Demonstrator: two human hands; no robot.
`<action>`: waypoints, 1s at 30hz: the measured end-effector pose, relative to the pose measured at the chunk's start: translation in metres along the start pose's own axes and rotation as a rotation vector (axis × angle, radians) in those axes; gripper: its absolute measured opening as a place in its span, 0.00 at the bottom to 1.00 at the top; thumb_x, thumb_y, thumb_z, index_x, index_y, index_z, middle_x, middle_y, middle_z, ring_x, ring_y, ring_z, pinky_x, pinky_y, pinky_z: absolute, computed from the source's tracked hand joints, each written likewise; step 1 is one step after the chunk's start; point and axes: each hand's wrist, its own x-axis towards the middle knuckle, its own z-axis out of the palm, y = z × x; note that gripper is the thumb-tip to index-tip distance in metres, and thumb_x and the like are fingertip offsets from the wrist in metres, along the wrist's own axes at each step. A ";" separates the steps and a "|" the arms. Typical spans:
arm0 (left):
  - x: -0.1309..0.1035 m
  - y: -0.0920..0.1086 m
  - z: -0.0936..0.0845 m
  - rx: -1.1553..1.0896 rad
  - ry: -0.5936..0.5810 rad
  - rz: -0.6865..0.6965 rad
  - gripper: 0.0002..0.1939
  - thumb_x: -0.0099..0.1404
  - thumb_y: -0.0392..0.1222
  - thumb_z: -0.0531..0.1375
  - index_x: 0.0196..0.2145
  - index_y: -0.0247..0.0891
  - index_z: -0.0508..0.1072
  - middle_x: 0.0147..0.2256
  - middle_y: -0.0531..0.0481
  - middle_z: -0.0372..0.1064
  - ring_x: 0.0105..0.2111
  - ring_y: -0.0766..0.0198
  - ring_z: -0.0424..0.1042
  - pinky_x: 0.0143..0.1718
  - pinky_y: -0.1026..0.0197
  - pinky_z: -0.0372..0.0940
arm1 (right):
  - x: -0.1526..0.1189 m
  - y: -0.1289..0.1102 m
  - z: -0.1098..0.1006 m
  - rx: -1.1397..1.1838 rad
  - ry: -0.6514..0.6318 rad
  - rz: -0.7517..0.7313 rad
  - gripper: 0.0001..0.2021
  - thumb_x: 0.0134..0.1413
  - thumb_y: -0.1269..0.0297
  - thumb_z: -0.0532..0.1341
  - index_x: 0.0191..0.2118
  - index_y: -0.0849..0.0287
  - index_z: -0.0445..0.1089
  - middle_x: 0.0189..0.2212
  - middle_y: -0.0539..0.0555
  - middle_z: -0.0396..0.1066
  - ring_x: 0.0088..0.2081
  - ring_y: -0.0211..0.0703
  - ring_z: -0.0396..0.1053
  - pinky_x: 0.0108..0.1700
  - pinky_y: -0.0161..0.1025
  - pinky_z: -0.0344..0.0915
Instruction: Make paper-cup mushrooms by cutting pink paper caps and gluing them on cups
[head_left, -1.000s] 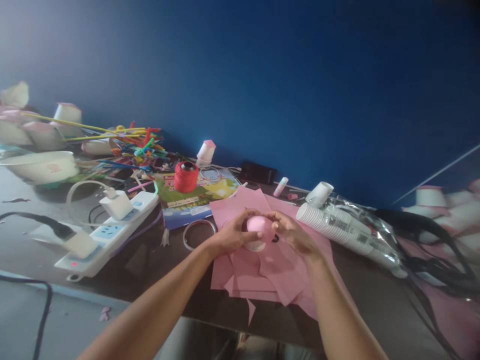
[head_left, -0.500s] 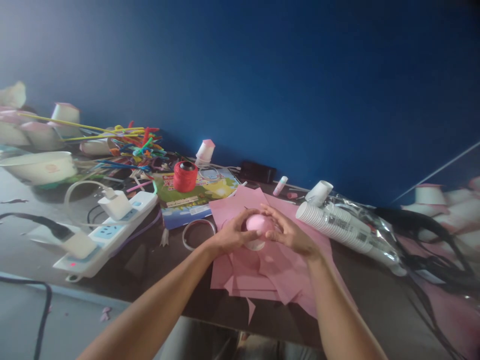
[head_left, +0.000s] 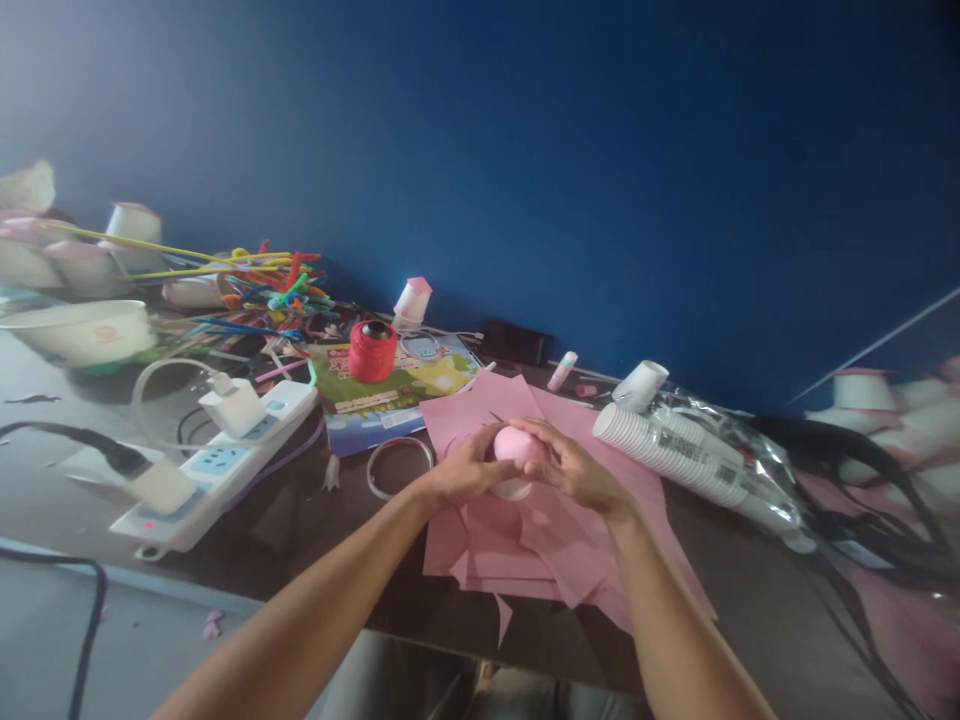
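Note:
A white paper cup (head_left: 511,489) with a round pink paper piece (head_left: 517,444) over its upturned base is between my hands. My left hand (head_left: 474,468) wraps its left side, thumb across the near edge. From the right, my right hand (head_left: 576,466) closes round it, fingers over the far side and thumb meeting the left thumb. Beneath lie overlapping pink paper sheets (head_left: 600,560), some with cut edges. A thin dark pointed thing (head_left: 496,416) shows just beyond my left hand; its kind is unclear.
To the right lies a sleeve of paper cups (head_left: 675,455) in clear plastic. A glue stick (head_left: 562,370) stands behind the sheets. On the left are a power strip (head_left: 217,470), a roll of tape (head_left: 400,468), a red spool (head_left: 373,352) on a booklet (head_left: 375,410), and coloured pipe cleaners (head_left: 281,290).
My right hand's fingers have come down from a raised, spread pose and now lie against the pink-topped cup. The left hand stays nearly in place.

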 end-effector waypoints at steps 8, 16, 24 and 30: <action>-0.003 0.004 -0.001 0.038 -0.099 -0.008 0.27 0.54 0.53 0.60 0.47 0.34 0.64 0.39 0.44 0.68 0.37 0.57 0.67 0.33 0.61 0.62 | 0.000 0.001 0.002 -0.065 0.032 -0.055 0.24 0.54 0.52 0.56 0.55 0.55 0.60 0.55 0.58 0.61 0.55 0.51 0.60 0.56 0.48 0.57; -0.002 0.002 0.004 0.261 -0.008 0.030 0.30 0.49 0.41 0.64 0.50 0.37 0.63 0.41 0.45 0.68 0.38 0.56 0.68 0.35 0.60 0.63 | 0.000 0.001 0.008 -0.108 0.066 -0.069 0.23 0.53 0.55 0.58 0.53 0.57 0.60 0.52 0.58 0.63 0.52 0.49 0.62 0.54 0.45 0.58; -0.002 -0.003 0.004 0.300 0.033 0.078 0.32 0.47 0.41 0.64 0.51 0.40 0.61 0.42 0.46 0.67 0.39 0.57 0.68 0.36 0.60 0.64 | -0.001 0.001 0.010 -0.085 0.062 -0.045 0.22 0.54 0.56 0.57 0.53 0.56 0.59 0.53 0.57 0.62 0.53 0.48 0.61 0.54 0.45 0.59; -0.005 0.003 0.007 0.310 0.022 0.122 0.37 0.48 0.40 0.63 0.55 0.40 0.55 0.43 0.46 0.66 0.40 0.58 0.67 0.39 0.59 0.63 | -0.002 0.003 0.009 -0.085 0.058 -0.069 0.22 0.53 0.57 0.58 0.54 0.56 0.59 0.54 0.57 0.61 0.54 0.47 0.60 0.55 0.45 0.58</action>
